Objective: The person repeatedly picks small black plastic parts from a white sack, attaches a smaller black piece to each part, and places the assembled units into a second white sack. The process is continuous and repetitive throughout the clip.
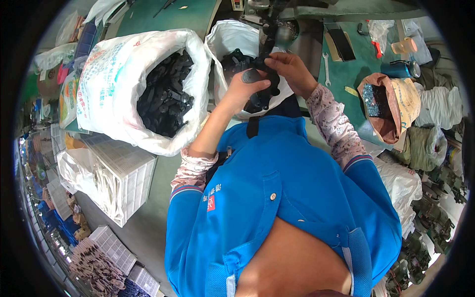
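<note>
Over there, a dark, rounded piece (251, 75) sits in the left hand (245, 87), above the white bag (237, 30). Its broad end looks dull.

Before us we have an open white plastic sack (216, 42) with small black parts (236, 60) inside. Just left of it is a larger round-mouthed white plastic sack (114, 84), its mouth turned rightward, filled with elongated black pieces (166, 99); nearer our side, below that sack, sits a rectangular white crate (136, 175). On the flat green bench (342, 74) to our right lies a slim silver metal wrench (326, 69), left of an open-topped brown bag (406, 103). Behind that bag rests a blue cylindrical container (396, 69).
</note>
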Demonstrator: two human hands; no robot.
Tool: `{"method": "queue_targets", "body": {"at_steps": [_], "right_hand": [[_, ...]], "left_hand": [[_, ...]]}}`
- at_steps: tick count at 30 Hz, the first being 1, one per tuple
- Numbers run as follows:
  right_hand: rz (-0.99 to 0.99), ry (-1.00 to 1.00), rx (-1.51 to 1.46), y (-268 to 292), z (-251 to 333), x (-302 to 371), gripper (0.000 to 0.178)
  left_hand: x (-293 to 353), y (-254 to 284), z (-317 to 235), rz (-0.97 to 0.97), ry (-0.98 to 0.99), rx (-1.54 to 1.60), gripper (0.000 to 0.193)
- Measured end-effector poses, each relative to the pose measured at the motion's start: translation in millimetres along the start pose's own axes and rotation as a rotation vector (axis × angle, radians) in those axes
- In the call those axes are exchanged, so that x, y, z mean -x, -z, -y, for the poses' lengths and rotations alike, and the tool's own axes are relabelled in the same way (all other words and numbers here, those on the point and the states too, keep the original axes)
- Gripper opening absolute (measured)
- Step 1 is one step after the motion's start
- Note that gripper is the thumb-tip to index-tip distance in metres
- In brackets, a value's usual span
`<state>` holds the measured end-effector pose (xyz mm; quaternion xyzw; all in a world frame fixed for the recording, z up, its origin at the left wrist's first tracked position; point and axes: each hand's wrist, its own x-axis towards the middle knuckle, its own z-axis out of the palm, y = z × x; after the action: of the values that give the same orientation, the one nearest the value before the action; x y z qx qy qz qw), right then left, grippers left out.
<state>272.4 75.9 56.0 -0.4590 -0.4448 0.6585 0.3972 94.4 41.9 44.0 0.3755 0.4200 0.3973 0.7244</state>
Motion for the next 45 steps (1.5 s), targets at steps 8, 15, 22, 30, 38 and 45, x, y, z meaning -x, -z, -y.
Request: {"method": "queue_targets", "body": {"at_steps": [8, 15, 22, 30, 38, 45], "right_hand": [[0.076, 0.000, 0.056, 1, 10, 28, 0.030], [-0.045, 0.118, 0.162, -1, 10, 42, 0.029], [-0.146, 0.411, 0.091, 11, 47, 18, 0.028], [-0.054, 0.171, 0.216, 3, 81, -23, 0.027], [-0.102, 0.075, 0.030, -8, 25, 6, 0.026], [-0.327, 0.115, -0.374, -5, -19, 4, 0.015]], "left_hand": [[-7, 6, -2, -0.173, -0.025, 0.099, 0.018], [-9, 4, 3, -0.110, 0.008, 0.223, 0.016], [-1, 18, -4, -0.110, 0.048, 0.589, 0.019], [-1, 22, -6, -0.100, -0.055, 0.665, 0.019], [-12, 16, -4, -0.065, -0.069, 0.799, 0.019], [-19, 10, 4, 0.052, -0.069, 0.616, 0.017]]}}
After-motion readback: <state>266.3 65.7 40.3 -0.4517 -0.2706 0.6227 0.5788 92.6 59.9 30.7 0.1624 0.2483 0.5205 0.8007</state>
